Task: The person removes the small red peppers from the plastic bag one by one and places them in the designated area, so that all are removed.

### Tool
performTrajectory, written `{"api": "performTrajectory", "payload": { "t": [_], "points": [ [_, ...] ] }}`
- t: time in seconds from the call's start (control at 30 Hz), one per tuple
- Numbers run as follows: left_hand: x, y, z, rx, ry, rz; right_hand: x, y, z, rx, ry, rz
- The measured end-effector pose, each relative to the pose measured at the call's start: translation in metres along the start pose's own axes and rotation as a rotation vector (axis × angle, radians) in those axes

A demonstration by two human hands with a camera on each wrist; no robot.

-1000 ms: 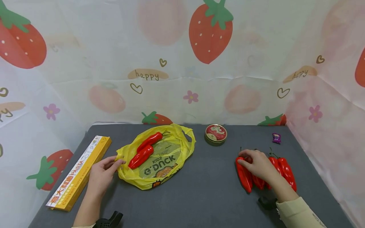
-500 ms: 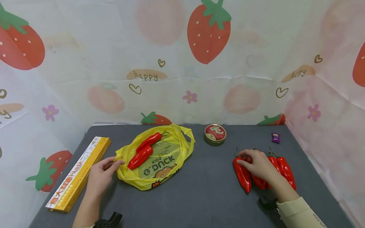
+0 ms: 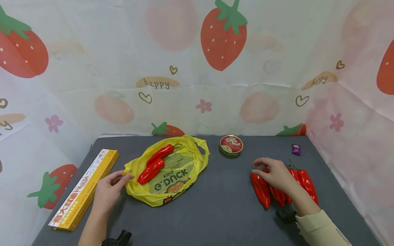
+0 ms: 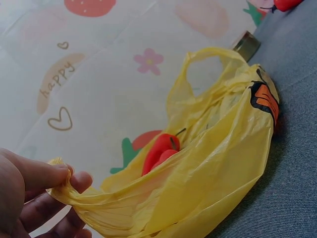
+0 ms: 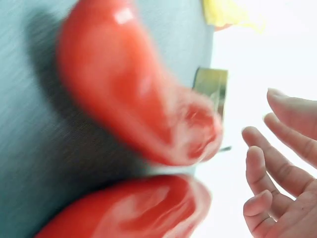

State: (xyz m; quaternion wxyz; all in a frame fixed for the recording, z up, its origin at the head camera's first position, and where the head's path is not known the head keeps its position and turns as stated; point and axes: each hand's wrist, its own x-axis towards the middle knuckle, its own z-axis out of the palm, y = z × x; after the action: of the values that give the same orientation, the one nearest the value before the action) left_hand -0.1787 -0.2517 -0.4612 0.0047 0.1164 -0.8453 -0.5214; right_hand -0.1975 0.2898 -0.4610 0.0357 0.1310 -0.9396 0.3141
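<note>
My left hand (image 3: 107,191) pinches the left rim of a yellow plastic bag (image 3: 138,194) between thumb and fingers, also plain in the left wrist view. Two red chili peppers (image 3: 151,172) lie in the bag, whose mouth spreads wide. Over at the right, my right hand (image 3: 279,176) is just above the top end of the leftmost loose chili pepper (image 3: 261,192). In the right wrist view its fingers (image 5: 282,166) are spread apart and hold nothing, off the glossy pepper (image 5: 114,79). Several more red chili peppers (image 3: 307,184) lie beneath and beside this hand, partly hidden by it.
A yellow and white pasta box (image 3: 84,189) lies slanted along the left side of the dark table (image 3: 215,218). A round tin with a red lid (image 3: 231,146) stands at the back. Behind the loose peppers is a small purple packet (image 3: 296,149).
The leftmost loose pepper has shifted slightly left. My right fingers have lifted and spread away from its top. My left hand keeps its pinch on the bag rim.
</note>
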Motion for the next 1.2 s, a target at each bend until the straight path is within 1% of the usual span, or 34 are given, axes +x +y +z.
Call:
{"api": "performTrajectory", "payload": {
  "t": [0.2, 0.53, 0.67, 0.8, 0.87, 1.0, 1.07, 1.2],
  "points": [
    [0.0, -0.001, 0.0, -0.016, -0.001, 0.011, 0.016, -0.02, 0.001, 0.049, 0.009, -0.046],
    [-0.001, -0.003, 0.001, -0.037, -0.006, 0.014, 0.05, -0.068, 0.014, 0.112, 0.0, -0.088],
    [-0.001, -0.002, 0.001, -0.042, 0.002, 0.013, 0.066, -0.085, 0.021, 0.146, -0.025, -0.122],
    [-0.001, -0.001, -0.001, -0.03, 0.006, 0.002, 0.088, -0.101, 0.03, 0.184, -0.056, -0.176],
    [0.0, -0.001, -0.002, -0.021, 0.007, -0.001, 0.1, -0.111, 0.034, 0.209, -0.079, -0.189],
    [0.0, -0.002, -0.003, -0.027, 0.005, 0.013, 0.119, -0.131, 0.042, 0.263, -0.143, -0.191],
    [-0.001, -0.002, -0.003, -0.033, 0.007, 0.022, 0.126, -0.141, 0.046, 0.264, -0.168, -0.201],
    [-0.001, -0.002, -0.003, -0.024, 0.01, 0.02, 0.142, -0.156, 0.057, 0.247, -0.206, -0.24]
  ]
}}
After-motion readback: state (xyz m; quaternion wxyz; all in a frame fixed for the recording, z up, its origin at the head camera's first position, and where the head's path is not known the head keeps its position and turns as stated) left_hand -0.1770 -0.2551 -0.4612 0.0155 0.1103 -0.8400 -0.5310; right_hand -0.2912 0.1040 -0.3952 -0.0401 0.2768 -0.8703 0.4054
